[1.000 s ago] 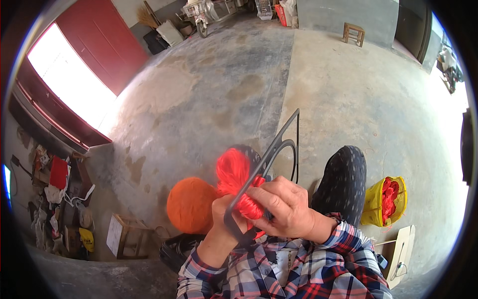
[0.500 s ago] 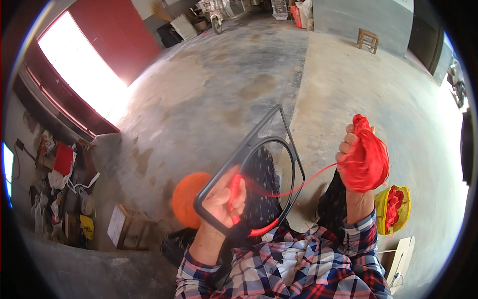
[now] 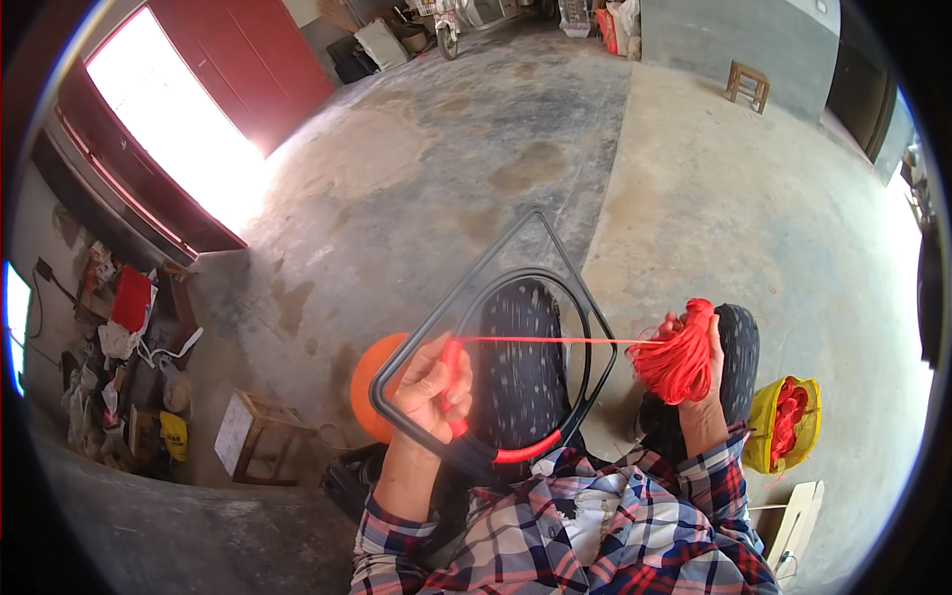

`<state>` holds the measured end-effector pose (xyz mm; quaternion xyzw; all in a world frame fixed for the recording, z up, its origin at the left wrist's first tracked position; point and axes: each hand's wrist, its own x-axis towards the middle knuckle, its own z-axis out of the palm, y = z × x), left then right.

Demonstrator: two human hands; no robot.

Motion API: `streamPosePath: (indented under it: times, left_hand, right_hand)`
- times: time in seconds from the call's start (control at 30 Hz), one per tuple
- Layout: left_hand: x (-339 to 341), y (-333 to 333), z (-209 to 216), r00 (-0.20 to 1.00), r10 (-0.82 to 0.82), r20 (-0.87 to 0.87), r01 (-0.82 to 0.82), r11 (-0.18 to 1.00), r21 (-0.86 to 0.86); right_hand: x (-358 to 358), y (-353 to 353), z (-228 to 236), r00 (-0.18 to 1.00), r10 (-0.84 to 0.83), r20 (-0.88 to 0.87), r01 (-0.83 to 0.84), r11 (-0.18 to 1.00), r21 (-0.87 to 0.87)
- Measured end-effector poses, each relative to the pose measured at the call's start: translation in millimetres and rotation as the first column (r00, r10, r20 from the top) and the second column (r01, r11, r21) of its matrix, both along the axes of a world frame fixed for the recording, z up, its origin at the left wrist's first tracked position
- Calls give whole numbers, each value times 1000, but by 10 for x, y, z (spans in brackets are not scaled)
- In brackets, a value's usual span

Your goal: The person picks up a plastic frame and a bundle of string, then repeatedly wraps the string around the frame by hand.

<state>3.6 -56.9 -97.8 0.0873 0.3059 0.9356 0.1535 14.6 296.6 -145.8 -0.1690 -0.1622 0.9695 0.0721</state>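
Note:
My left hand is closed around a black frame with a pointed, four-sided outer edge and a round inner ring. Red cord covers two stretches of that ring: one under my left fingers, the other a red wrapped section at the bottom. In my right hand, fingers closed, is a thick looped bundle of red cord. A single red strand runs straight and nearly level across the ring opening, from the wrap at my left hand to the bundle.
Beside my right forearm, a yellow container holds more red cord. An orange round object shows behind my left hand. Stools stand at left and far right. Clutter lines the left wall; a parked vehicle is at the back.
My right hand has come down and slightly inward with the cord bundle. The strand, slack and curved before, is now pulled straight. The black frame has shifted a little left in view.

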Motion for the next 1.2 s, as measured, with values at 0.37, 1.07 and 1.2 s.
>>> streamPosePath:
  times: [0.37,1.07,1.2]
  left_hand:
    - [21,23,130,985,-74,153,85,994,-69]
    - [444,1014,435,954,-299,-11,290,935,-202]
    - [359,908,478,915,-376,145,364,926,100]
  right_hand:
    - [210,-331,-342,850,415,325,-522,569,636]
    - [-414,-927,1237,140,906,-399,15,401,916]
    - [-402,-809,796,632,722,-281,-204,505,839]
